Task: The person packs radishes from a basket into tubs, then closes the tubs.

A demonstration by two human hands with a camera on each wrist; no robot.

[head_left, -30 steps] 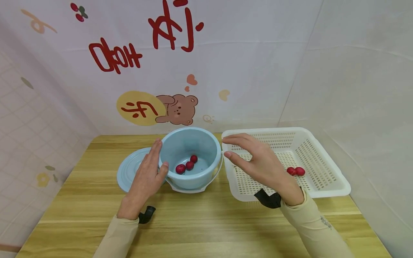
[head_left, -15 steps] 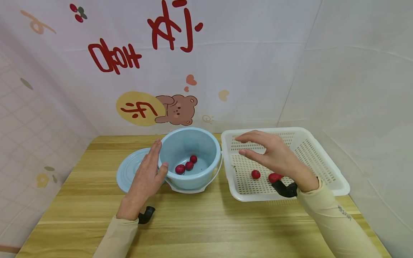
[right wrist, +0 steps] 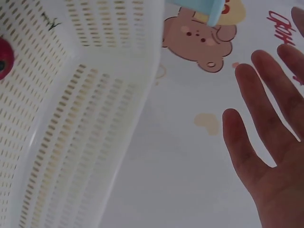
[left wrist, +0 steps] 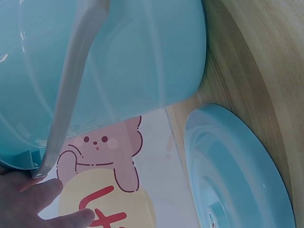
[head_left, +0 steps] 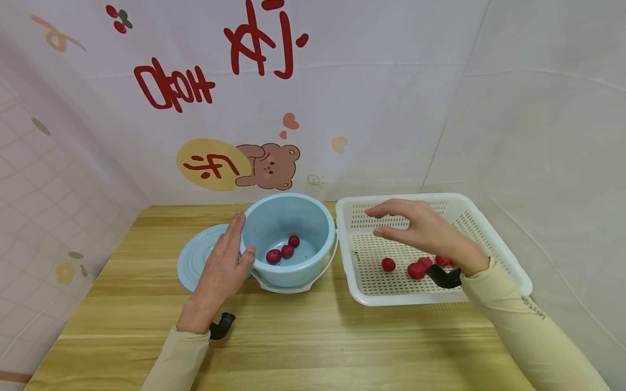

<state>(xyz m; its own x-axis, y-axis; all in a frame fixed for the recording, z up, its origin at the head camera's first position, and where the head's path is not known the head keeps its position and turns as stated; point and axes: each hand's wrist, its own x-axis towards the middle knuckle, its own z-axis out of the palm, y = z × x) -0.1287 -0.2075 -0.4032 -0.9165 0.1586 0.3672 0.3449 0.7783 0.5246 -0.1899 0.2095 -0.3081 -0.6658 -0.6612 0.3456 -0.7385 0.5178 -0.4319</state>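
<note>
My left hand (head_left: 222, 266) rests at the left rim of a light blue bucket (head_left: 293, 274), fingers extended. In the left wrist view, its fingertips (left wrist: 47, 190) are right at the bucket's handle joint. Three small round dark-red fruits (head_left: 287, 251) lie inside the bucket. Over a white perforated basket (head_left: 354, 296) hovers my right hand (head_left: 423, 231), fingers spread and slightly bent, holding nothing. Below it, several similar red fruits (head_left: 417, 270) lie on the basket's floor, some partly hidden by the wrist. One more red fruit (head_left: 388, 264) sits apart to their left.
A round light blue lid (head_left: 195, 260) lies flat left of the bucket, partly behind my left hand. The bucket's white handle (head_left: 325, 271) hangs down toward the basket. A printed cloth (head_left: 381, 108) rises behind the wooden table (head_left: 313, 336). A green sprig (head_left: 356, 255) lies in the basket.
My right hand has moved right, from beside the bucket's rim to over the basket, uncovering red fruits there. The left hand, bucket and lid stay put.
</note>
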